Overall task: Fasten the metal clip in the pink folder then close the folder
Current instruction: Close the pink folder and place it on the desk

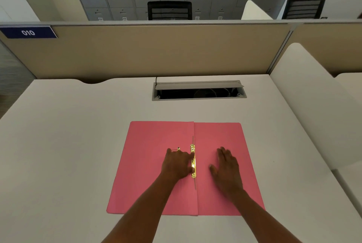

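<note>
Fingers (189, 156) of the left hand (177, 164) curl toward the centre fold of the open pink card folder (148, 164), their tips meeting the shiny gold metal clip (193, 161) that runs along the fold; whether they pinch the clip or only press on it cannot be told, since the tips are partly hidden against the metal. A thin wire-like piece with a small gold knob (178, 148) shows just beyond the knuckles of that hand, and what it belongs to is unclear. On the folder's right-hand leaf the right hand (226, 168) lies palm down, fingers spread apart and flat on the card, holding nothing. Both bare forearms reach in from the lower edge of the view. The folder lies opened flat on the pale off-white worktop (68, 145), near its front edge and roughly central, with the clip standing in the middle of the fold. Farther back, a grey cable hatch (198, 90) is set into the worktop with its lid raised, and a beige partition panel (156, 51) rises behind it, carrying a blue plate marked 010 (28, 32).
</note>
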Demonstrator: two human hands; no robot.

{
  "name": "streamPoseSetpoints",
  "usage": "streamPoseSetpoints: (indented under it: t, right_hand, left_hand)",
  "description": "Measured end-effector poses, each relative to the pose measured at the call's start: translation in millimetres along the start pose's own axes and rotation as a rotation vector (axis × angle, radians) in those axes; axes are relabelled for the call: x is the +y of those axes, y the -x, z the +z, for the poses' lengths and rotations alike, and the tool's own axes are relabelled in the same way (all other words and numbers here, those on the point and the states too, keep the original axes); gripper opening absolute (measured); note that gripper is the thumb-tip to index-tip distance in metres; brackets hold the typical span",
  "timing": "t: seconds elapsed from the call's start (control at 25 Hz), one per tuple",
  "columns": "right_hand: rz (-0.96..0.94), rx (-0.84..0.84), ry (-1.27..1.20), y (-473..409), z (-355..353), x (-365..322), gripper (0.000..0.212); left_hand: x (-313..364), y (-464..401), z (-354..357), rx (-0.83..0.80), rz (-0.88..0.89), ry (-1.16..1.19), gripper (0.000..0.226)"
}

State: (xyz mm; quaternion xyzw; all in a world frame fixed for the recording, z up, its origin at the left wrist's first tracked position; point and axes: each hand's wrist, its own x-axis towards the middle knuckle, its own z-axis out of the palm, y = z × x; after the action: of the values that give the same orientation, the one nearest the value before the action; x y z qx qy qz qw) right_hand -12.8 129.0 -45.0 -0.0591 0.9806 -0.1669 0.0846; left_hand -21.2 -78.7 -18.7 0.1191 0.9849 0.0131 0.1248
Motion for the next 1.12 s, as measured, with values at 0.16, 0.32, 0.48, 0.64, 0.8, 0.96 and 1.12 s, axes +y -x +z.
streamPoseSetpoints:
  t: [0.16, 0.32, 0.48, 0.64, 0.8, 0.96, 1.12]
  right_hand:
    - [-0.031, -0.051, 0.130, -15, 10, 21, 0.079]
    - [-0.051, 0.039, 0.178, -13, 19, 24, 0.081]
    - [-0.056, 0.069, 0.176, -13, 21, 24, 0.082]
    - [-0.056, 0.068, 0.182, -13, 22, 26, 0.082]
    - [-0.050, 0.062, 0.199, -13, 22, 25, 0.082]
    - [-0.048, 0.059, 0.195, -14, 23, 25, 0.083]
    - [-0.048, 0.054, 0.202, -15, 23, 26, 0.083]
  left_hand:
    - [-1, -1, 2, 0.015, 0.029, -0.026, 0.055]
    - [-4, 1, 4, 0.037, 0.046, -0.004, 0.060]
    - [-14, 12, 15, 0.085, 0.005, 0.068, 0.061]
    - [-38, 31, 19, 0.126, -0.132, 0.100, 0.062]
    - [-73, 54, 20, 0.056, -0.426, 0.100, 0.065]
    - [-92, 66, 14, -0.022, -0.668, 0.112, 0.071]
    - [-99, 68, 9, -0.053, -0.763, 0.145, 0.075]
